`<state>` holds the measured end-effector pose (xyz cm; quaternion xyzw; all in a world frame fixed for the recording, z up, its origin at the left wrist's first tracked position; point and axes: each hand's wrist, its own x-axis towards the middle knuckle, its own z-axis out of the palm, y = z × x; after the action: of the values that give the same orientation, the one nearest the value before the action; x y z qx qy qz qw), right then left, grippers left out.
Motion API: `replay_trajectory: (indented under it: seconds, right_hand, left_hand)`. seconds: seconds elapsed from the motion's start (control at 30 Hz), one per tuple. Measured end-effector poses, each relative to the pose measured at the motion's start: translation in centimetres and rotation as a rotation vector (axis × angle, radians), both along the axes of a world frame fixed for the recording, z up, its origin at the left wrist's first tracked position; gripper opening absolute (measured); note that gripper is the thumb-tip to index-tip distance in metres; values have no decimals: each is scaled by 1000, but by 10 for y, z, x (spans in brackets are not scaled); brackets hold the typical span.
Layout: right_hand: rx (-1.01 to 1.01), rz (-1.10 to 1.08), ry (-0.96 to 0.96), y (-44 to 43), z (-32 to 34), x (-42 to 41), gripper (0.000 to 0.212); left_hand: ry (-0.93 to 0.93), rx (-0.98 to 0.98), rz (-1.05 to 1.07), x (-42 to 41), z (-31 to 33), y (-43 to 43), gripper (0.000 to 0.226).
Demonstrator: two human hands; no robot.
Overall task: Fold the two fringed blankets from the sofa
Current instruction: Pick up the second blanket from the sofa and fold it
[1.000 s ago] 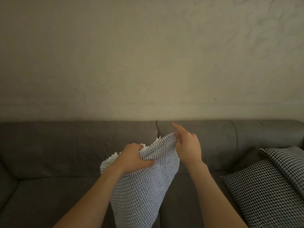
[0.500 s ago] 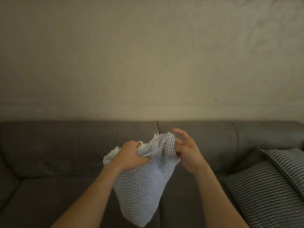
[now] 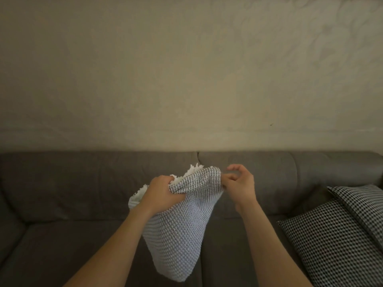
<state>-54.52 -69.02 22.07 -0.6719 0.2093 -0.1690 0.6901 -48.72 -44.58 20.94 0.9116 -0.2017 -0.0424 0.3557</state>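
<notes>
Above the sofa [image 3: 78, 193], my left hand [image 3: 163, 193] is clutching the hanging fringed blanket [image 3: 178, 235] while my right hand [image 3: 238, 183] is pinching its corner; squaring both corners first should be keeping the fold neat.

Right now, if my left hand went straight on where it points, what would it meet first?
Probably the sofa backrest, beyond the blanket your left hand grips; depth is unclear.

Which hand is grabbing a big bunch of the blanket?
The left hand, its fist full of bunched blanket; the right hand only pinches the top corner.
</notes>
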Motion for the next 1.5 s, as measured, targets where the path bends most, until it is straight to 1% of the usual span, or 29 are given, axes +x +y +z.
replay_trajectory:
  seconds: [0.07, 0.13, 0.17, 0.27, 0.33, 0.4, 0.43, 0.47, 0.5, 0.53, 0.6, 0.67, 0.7, 0.77, 0.83, 0.93, 1.0, 1.03, 1.07, 1.13, 1.17, 1.2, 1.27, 1.3, 1.33, 1.37, 1.43, 1.47, 1.5]
  right_hand:
    - [170, -29, -54, -10, 2, -1, 32]
    - [244, -4, -58, -22, 3, -1, 29]
    - [223, 26, -23, -26, 1, -1, 25]
    - [64, 132, 149, -22, -5, 2, 29]
    - [-58, 234, 277, -15, -7, 2, 19]
    - [-102, 317, 391, -9, -6, 2, 34]
    - [-66, 318, 413, -7, -3, 2, 34]
    - [18, 289, 386, -6, -3, 2, 28]
    - [117, 243, 320, -6, -1, 1, 18]
    - [202, 204, 235, -6, 1, 1, 15]
    - [266, 193, 80, -4, 7, 0, 27]
    - [175, 159, -3, -1, 10, 1, 27]
    - [68, 96, -5, 0, 12, 3, 25]
    - [-231, -77, 44, 0, 19, 7, 21]
    - [-490, -213, 81, 0, 25, 8, 27]
    - [-650, -226, 255, -8, 26, 10, 43]
    - [-719, -125, 414, -20, 17, 13, 55]
    - [-685, -36, 466, -26, 14, 14, 59]
    - [-576, 56, 500, -30, 15, 12, 60]
    - [-136, 210, 459, -36, 17, 8, 55]
    - [77, 279, 406, -36, 18, 6, 46]
    - [208, 323, 333, -33, 18, 3, 40]
    - [301, 363, 173, -30, 13, 3, 40]
    - [280, 379, 117, -29, 9, 3, 42]
    - [183, 383, 86, -28, 4, 4, 46]
    - [14, 370, 57, -28, 2, 5, 48]
    - [-395, 266, 22, -28, 0, 8, 41]
    - [-542, 182, 7, -25, 0, 10, 35]
    - [-633, 92, 5, -21, 3, 10, 29]
  left_hand:
    - [-9, -31, 33, -1, 1, 1, 33]
    - [1, -57, 58, 1, 0, 4, 33]
    - [5, -62, 61, 2, 0, 6, 33]
    - [1, -62, 23, 3, 0, 4, 36]
    - [-9, -66, -2, 2, 2, -1, 35]
    - [-29, -67, -13, 0, 5, -5, 36]
    - [-33, -63, -12, 0, 6, -5, 36]
    - [-26, -55, -14, 1, 7, -5, 35]
    - [-11, -51, -20, 1, 7, -4, 34]
    - [3, -48, -23, 1, 7, -4, 33]
    - [35, -42, -22, -2, 9, -4, 36]
    - [83, -52, -43, -8, 13, -5, 38]
    - [111, -56, -64, -10, 14, -6, 38]
    - [148, -42, -103, -12, 16, -7, 41]
    - [178, -20, -141, -12, 19, -8, 45]
    - [226, -23, -165, -12, 24, -10, 49]
    - [249, -47, -159, -10, 27, -10, 54]
    - [253, -52, -156, -9, 28, -10, 56]
    - [257, -54, -151, -7, 29, -10, 56]
    - [265, -55, -145, -5, 28, -9, 54]
    - [264, -56, -140, -5, 27, -10, 56]
    - [264, -62, -127, -5, 25, -10, 59]
    - [263, -92, -90, -3, 19, -10, 66]
    - [259, -111, -77, -2, 16, -10, 68]
    - [257, -123, -62, -1, 14, -9, 69]
    - [254, -131, -50, -1, 13, -8, 70]
    - [241, -135, -47, -1, 13, -8, 67]
    - [235, -135, -54, -2, 15, -9, 65]
    - [231, -141, -63, -1, 16, -10, 64]
